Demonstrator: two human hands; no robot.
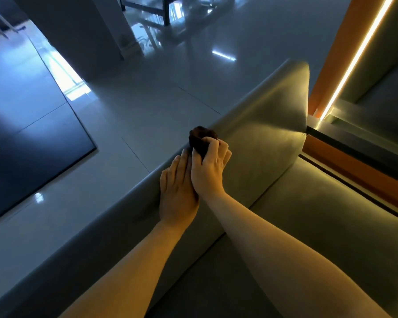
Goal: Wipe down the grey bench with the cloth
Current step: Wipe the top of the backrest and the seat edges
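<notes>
The grey bench [267,125] runs from the lower left to the upper right, its padded backrest rising above a lower seat [319,226]. A dark, bunched cloth [201,138] sits on the backrest's top edge. My right hand [210,168] grips the cloth, fingers curled round it. My left hand [177,191] lies flat on the backrest's top edge just behind the cloth, fingers straight, partly under my right wrist.
Glossy pale floor tiles [147,99] spread to the left of the bench. A dark rug or panel [28,134] lies at the far left. Table or chair legs [166,12] stand at the top. An orange wall with a lit strip [345,72] is at the right.
</notes>
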